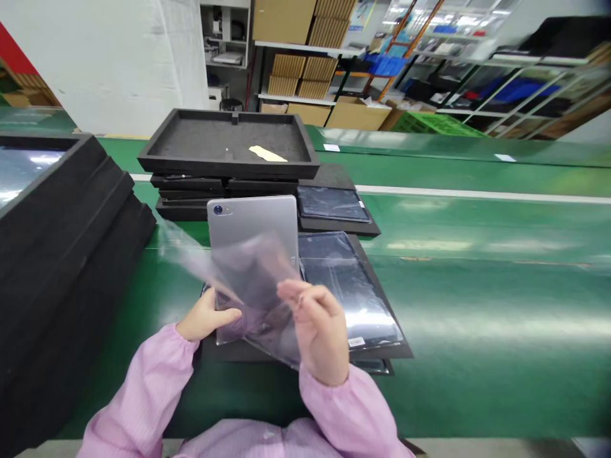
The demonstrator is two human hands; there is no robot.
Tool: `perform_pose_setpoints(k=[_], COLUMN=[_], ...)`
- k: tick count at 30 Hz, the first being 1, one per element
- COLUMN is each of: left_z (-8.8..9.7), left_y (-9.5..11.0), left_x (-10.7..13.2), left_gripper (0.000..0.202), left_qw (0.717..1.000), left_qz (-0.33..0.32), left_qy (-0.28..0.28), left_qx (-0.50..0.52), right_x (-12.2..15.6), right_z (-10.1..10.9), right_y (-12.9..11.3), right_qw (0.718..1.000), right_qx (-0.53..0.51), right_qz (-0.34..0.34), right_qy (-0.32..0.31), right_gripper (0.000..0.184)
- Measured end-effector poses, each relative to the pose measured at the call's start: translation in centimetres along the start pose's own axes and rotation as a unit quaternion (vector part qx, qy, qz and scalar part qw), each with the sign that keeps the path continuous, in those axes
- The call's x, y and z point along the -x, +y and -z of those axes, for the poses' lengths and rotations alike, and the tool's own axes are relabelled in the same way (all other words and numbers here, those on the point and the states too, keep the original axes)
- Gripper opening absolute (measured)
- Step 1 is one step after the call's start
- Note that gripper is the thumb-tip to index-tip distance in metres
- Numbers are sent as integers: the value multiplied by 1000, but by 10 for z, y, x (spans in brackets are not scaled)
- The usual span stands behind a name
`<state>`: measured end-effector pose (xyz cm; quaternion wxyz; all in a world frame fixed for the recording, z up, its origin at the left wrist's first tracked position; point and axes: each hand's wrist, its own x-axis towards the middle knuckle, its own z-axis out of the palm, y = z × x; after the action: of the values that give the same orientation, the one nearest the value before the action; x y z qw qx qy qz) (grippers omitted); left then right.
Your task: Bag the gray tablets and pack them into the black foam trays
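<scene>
A silver tablet [252, 222] stands back side up, its camera at the top left, above a flat black foam tray [382, 346]. A clear plastic bag [191, 254] wraps its lower half. My left hand [207, 315] grips the tablet's lower left edge through the film. My right hand [319, 331] pinches the bag at the tablet's lower right. A bagged tablet [353, 289] lies screen up on the tray just right of my hands.
Stacked black foam trays [229, 146] stand behind on the green conveyor belt [477, 286], with another tablet [331, 203] beside them. A tall pile of foam trays [57, 254] fills the left side. Shelves with cardboard boxes [296, 70] line the back.
</scene>
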<state>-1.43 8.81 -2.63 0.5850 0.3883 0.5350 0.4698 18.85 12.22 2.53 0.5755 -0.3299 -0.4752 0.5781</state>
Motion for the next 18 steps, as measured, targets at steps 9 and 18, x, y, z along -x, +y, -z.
perform_pose_setpoints(k=[9, 18], left_z=[1, -20], left_y=[-5, -2], left_x=[-2, 10], left_gripper=[67, 69], left_qw=[990, 984], left_qz=[-10, 13], left_qy=[54, -139], left_qx=[127, 114], right_x=[23, 51], right_z=[28, -1], right_y=[44, 31], right_qw=[981, 933], right_qx=[95, 278], right_qz=[-65, 83], right_qy=[154, 212], right_gripper=[51, 25])
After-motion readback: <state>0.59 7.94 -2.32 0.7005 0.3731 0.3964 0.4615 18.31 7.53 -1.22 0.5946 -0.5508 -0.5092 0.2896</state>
